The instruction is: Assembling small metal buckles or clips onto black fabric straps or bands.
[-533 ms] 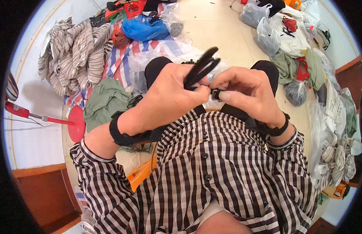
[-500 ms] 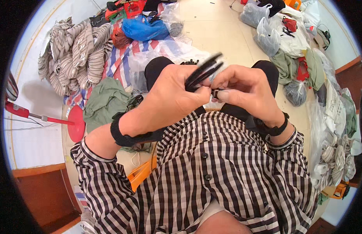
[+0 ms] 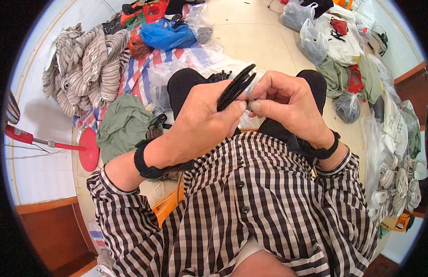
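Note:
My left hand (image 3: 202, 117) is closed on a black strap (image 3: 235, 88), whose folded loops rise between the thumb and the fingers. Close against it, over my lap, is my right hand (image 3: 292, 104), with thumb and forefinger pinched together. The fingertips of both hands meet at a small piece at the strap's end, mostly covered by the thumbs. Whether that piece is a buckle or part of the strap I cannot make out.
Striped fabric bundles (image 3: 87, 69) are piled at the left, near green cloth (image 3: 124, 120) and a red round stand base (image 3: 89, 148). A blue bag (image 3: 168, 36) lies beyond. Plastic bags (image 3: 313, 44) and more green cloth (image 3: 334, 78) line the right side.
Both hands have shifted slightly and the strap loops stand steadier. A small dark-framed piece that showed between the fingertips is now mostly covered by them.

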Motion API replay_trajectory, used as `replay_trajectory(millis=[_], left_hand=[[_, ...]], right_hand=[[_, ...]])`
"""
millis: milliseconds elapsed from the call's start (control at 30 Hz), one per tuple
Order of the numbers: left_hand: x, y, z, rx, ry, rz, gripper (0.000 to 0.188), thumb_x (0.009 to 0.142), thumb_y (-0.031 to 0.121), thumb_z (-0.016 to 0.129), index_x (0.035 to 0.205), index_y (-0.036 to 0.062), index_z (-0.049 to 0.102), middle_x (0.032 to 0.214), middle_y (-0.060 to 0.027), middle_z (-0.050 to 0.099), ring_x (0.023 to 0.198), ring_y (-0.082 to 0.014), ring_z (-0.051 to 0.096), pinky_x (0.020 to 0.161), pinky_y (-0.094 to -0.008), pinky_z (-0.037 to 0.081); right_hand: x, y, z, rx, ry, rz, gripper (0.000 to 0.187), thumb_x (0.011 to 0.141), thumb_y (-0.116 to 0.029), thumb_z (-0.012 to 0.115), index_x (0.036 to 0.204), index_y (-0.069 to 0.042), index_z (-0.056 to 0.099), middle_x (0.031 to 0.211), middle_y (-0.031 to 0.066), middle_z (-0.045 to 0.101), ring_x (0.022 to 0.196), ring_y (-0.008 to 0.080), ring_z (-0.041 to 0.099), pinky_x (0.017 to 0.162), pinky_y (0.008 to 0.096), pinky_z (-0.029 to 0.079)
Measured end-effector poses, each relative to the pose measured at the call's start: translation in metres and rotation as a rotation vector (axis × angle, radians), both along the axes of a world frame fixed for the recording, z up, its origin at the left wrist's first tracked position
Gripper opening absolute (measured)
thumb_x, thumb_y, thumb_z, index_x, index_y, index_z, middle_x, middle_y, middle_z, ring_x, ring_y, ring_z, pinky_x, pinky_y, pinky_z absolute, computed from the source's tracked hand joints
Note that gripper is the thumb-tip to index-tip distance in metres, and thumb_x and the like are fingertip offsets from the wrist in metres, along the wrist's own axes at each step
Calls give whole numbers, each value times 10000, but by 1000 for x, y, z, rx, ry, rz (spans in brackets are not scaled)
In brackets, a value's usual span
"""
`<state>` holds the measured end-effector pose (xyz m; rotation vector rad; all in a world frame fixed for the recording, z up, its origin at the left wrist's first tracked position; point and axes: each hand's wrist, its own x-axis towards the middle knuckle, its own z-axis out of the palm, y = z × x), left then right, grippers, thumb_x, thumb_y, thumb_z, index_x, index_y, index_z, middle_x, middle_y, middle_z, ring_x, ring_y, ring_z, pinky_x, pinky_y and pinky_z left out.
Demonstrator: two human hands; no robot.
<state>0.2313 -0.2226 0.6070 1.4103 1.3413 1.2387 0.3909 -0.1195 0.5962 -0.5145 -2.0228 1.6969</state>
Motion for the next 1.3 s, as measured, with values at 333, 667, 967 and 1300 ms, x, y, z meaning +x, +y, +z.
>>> replay_trajectory(millis=[333,667,967,1300], left_hand=[[-1,3,-14,206,253,35,85,860,73,508,830,0,541,520,-13,499,434,-63,443,402,-218,328],[-4,8,-16,37,86,60,90,795,46,542,736,-17,518,556,-97,497,464,-165,462,463,-280,369],[-22,6,-2,-48,-239,4,125,810,90,549,881,-11,571,742,-58,596,466,-70,474,448,-208,375],[-14,19,-33,-156,-253,-127,194,788,51,612,968,10,554,843,-59,622,531,-18,441,459,-160,331]], right_hand=[[-3,-1,-13,117,29,-56,90,778,-13,621,848,13,571,703,-6,570,640,36,513,576,187,424],[-9,11,-24,145,72,-104,132,774,-58,646,853,22,577,681,25,582,659,74,544,603,210,452],[1,30,-29,-228,98,138,174,768,-172,672,805,-19,599,769,33,587,697,94,536,658,213,424],[-10,36,-43,-243,244,264,73,772,-64,660,816,-19,624,778,1,567,735,76,518,694,222,431]])
